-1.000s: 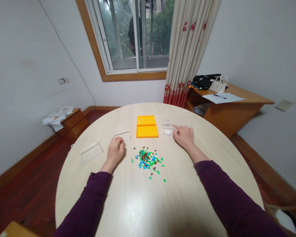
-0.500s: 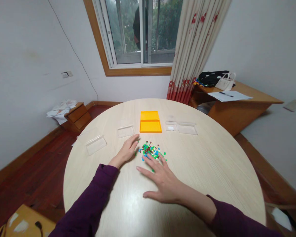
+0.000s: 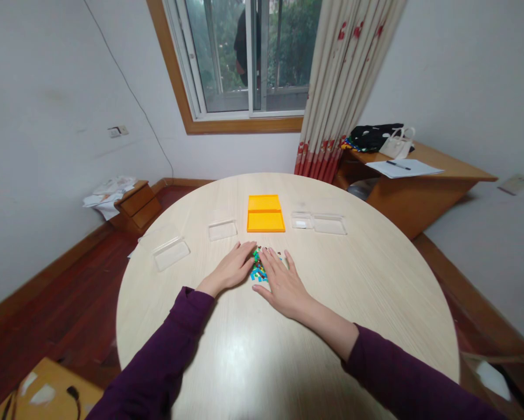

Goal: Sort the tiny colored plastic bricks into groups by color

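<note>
A pile of small pieces [image 3: 258,272] in green, blue, brown and yellow lies on the round wooden table [image 3: 376,291]. My left hand [image 3: 233,269] rests along the left side of the pile, fingers stretched out and touching its edge. Over the right part of it lies my right hand [image 3: 283,284], palm down with the fingers extended and the thumb apart. Some of the pieces are hidden under the right hand. Neither hand grips anything. Just beyond the pile sits an open yellow case [image 3: 266,221], its two halves laid flat.
Clear plastic boxes stand around the pile: one at far left [image 3: 171,255], another left of the yellow case [image 3: 222,230], and an open one at right [image 3: 329,224]. A wooden desk [image 3: 446,166] with papers [image 3: 404,168] and a white handbag [image 3: 397,143] stands beyond the table.
My right hand has moved forward and onto the pile's right side. My left hand has shifted slightly right, closer to it. The pieces are now gathered more tightly between the hands.
</note>
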A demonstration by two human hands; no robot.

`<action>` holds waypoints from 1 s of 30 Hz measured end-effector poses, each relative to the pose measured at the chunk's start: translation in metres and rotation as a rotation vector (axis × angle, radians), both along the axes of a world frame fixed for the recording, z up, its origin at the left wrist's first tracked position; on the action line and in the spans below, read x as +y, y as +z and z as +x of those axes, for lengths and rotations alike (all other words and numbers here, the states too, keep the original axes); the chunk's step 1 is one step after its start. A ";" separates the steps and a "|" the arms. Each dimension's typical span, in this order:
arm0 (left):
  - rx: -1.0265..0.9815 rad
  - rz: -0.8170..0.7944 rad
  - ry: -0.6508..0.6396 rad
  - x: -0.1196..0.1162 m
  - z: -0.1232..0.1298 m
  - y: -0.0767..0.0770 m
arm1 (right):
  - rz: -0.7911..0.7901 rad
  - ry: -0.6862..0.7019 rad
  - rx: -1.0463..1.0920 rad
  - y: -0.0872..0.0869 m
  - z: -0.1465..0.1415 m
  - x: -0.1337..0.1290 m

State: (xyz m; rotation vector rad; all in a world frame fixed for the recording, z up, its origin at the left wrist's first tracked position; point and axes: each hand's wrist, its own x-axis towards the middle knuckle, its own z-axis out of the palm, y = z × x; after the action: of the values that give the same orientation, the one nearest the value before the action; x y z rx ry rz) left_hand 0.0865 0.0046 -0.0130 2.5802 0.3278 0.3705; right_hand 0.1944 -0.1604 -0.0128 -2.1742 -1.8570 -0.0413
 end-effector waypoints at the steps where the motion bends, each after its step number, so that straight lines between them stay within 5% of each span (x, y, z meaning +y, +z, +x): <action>1: 0.023 0.027 -0.007 -0.004 0.000 0.000 | -0.017 -0.018 0.003 -0.001 0.002 -0.001; 9: 0.170 0.183 -0.008 -0.044 -0.008 0.003 | -0.141 -0.096 0.024 -0.007 0.019 -0.013; 15: 0.183 0.168 -0.036 -0.065 -0.018 0.015 | -0.026 -0.103 0.077 -0.008 0.036 -0.020; 20: 0.228 0.210 -0.099 -0.068 -0.016 0.017 | 0.012 -0.058 0.079 -0.011 0.057 -0.023; 26: 0.206 0.224 0.047 -0.059 -0.015 0.007 | -0.060 0.008 0.071 -0.025 0.054 -0.025; 30: 0.080 0.194 0.017 -0.057 -0.016 0.005 | 0.000 0.057 0.102 -0.021 0.050 -0.025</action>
State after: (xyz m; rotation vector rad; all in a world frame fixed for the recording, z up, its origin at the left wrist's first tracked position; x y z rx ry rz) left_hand 0.0704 -0.0523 -0.0080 2.7896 0.3580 0.3196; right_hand 0.2447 -0.1853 -0.0333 -2.0806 -1.8606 0.0797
